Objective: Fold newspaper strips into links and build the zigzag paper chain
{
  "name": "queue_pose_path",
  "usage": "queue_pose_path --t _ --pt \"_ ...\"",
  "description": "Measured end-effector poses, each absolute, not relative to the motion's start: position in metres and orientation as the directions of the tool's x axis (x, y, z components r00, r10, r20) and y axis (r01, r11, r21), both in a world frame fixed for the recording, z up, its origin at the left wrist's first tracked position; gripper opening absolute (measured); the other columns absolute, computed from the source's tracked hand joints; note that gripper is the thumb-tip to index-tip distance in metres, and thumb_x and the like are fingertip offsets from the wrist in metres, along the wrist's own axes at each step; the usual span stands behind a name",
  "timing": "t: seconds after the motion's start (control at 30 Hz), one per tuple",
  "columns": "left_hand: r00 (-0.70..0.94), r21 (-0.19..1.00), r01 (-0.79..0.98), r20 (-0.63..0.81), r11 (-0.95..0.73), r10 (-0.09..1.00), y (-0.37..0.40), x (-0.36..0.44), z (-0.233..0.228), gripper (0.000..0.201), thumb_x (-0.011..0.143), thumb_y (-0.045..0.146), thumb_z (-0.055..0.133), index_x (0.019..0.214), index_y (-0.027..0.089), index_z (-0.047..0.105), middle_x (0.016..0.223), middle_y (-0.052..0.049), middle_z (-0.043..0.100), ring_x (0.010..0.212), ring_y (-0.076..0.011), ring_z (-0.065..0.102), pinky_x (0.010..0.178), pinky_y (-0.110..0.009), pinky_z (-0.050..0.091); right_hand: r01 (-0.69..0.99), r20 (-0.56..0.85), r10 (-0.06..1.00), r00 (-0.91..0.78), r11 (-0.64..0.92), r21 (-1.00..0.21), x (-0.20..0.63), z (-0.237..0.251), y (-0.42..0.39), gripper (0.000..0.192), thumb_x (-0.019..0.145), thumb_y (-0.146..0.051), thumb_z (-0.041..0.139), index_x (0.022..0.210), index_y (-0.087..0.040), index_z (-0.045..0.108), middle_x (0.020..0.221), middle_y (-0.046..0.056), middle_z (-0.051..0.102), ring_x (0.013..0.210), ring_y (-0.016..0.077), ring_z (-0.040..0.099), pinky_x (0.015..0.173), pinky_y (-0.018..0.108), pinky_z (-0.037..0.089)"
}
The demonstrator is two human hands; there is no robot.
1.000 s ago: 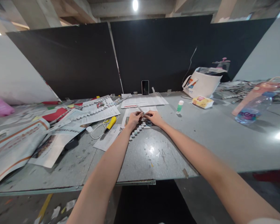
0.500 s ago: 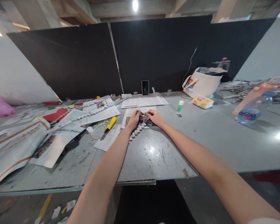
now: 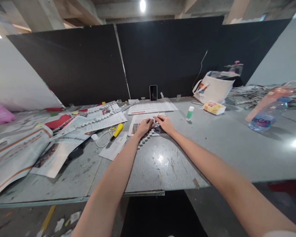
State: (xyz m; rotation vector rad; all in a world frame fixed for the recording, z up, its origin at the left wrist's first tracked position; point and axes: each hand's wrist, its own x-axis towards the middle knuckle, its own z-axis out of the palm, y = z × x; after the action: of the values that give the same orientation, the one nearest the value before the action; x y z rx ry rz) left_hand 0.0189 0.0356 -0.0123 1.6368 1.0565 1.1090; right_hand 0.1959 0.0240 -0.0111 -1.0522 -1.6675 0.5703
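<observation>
My left hand (image 3: 145, 126) is closed, its thumb and fingers pinching the end of a zigzag chain of folded paper (image 3: 145, 139). The chain trails from it toward me on the table. Right beside it, my right hand (image 3: 165, 123) pinches a small folded paper strip (image 3: 156, 119) at the same end of the chain. The fingertips of both hands nearly meet, and they hide the join. Beneath the hands lies a printed sheet (image 3: 136, 120).
A yellow utility knife (image 3: 117, 130) rests among papers on the left, near another long paper chain (image 3: 96, 121). Further off are a stack of sheets (image 3: 150, 108) and an upright phone (image 3: 153, 92). To the right stand a glue stick (image 3: 190, 113), tissue pack (image 3: 214, 108), white bag (image 3: 214, 88) and bottle (image 3: 266, 117).
My left hand has shifted slightly right, closer to my right hand, carrying the chain's end along. The fingers of my right hand have risen a little, with a pale strip showing at their tips.
</observation>
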Motion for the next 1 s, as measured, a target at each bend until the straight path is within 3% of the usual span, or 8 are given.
queue_pose_path --t 0.07,0.17,0.27,0.4,0.53,0.83,1.0 --pt "0.280 0.948 0.180 0.206 -0.262 0.938 0.032 0.019 -0.010 0.049 0.092 0.063 0.065 0.071 0.019 0.056 0.053 0.003 0.047 0.050 -0.0117 0.039 0.052 -0.026 0.030 0.363 0.519 0.852 -0.069 0.505 -0.783 0.196 -0.013 0.026 0.054 0.096 -0.067 0.057 0.086 -0.018 0.078 0.080 0.006 0.074 0.079 0.0235 0.066 0.077 0.032 0.052" --pt "0.310 0.945 0.192 0.197 -0.264 0.930 0.028 0.018 -0.006 0.051 0.093 0.063 0.063 0.068 0.020 0.053 0.052 0.002 0.048 0.049 -0.0122 0.041 0.052 -0.027 0.031 0.361 0.544 0.837 -0.061 0.527 -0.770 0.196 -0.018 0.029 0.053 0.100 -0.061 0.055 0.116 -0.017 0.080 0.097 0.009 0.078 0.092 0.0259 0.070 0.087 0.035 0.054" --pt "0.317 0.945 0.195 0.193 -0.263 0.929 0.026 0.017 -0.004 0.052 0.093 0.063 0.064 0.066 0.020 0.052 0.052 0.002 0.048 0.048 -0.0121 0.041 0.052 -0.027 0.031 0.386 0.575 0.812 -0.097 0.563 -0.731 0.196 -0.022 0.033 0.050 0.103 -0.050 0.053 0.133 -0.019 0.076 0.094 0.007 0.075 0.090 0.0239 0.068 0.088 0.035 0.053" --pt "0.313 0.949 0.175 0.199 -0.262 0.929 0.027 0.016 -0.004 0.054 0.091 0.066 0.064 0.066 0.020 0.052 0.051 0.003 0.047 0.047 -0.0107 0.039 0.051 -0.027 0.030 0.483 0.600 0.778 -0.187 0.605 -0.634 0.196 -0.025 0.036 0.047 0.103 -0.030 0.047 0.139 -0.018 0.073 0.088 0.005 0.064 0.081 0.0205 0.061 0.084 0.032 0.050" --pt "0.309 0.960 0.132 0.196 -0.246 0.931 0.028 0.015 -0.006 0.058 0.089 0.072 0.063 0.066 0.020 0.051 0.051 0.003 0.046 0.046 -0.0099 0.037 0.049 -0.026 0.029 0.527 0.597 0.759 -0.258 0.629 -0.572 0.195 -0.025 0.035 0.052 0.100 -0.019 0.043 0.146 -0.019 0.067 0.098 0.008 0.062 0.091 0.0225 0.060 0.090 0.033 0.050" --pt "0.303 0.971 0.086 0.187 -0.222 0.934 0.032 0.015 -0.009 0.061 0.087 0.077 0.062 0.067 0.021 0.049 0.051 0.003 0.044 0.044 -0.0087 0.036 0.047 -0.026 0.028 0.588 0.561 0.743 -0.365 0.651 -0.480 0.195 -0.025 0.033 0.059 0.098 -0.016 0.043 0.155 -0.021 0.059 0.107 0.009 0.056 0.102 0.0247 0.058 0.100 0.037 0.049" --pt "0.271 0.957 0.139 0.211 -0.256 0.939 0.035 0.015 -0.012 0.052 0.088 0.068 0.066 0.072 0.019 0.058 0.054 0.003 0.048 0.048 -0.0102 0.040 0.050 -0.025 0.029 0.518 0.576 0.756 -0.310 0.643 -0.565 0.193 -0.024 0.032 0.051 0.103 -0.026 0.043 0.149 -0.020 0.062 0.111 0.009 0.062 0.103 0.0239 0.062 0.098 0.036 0.049"
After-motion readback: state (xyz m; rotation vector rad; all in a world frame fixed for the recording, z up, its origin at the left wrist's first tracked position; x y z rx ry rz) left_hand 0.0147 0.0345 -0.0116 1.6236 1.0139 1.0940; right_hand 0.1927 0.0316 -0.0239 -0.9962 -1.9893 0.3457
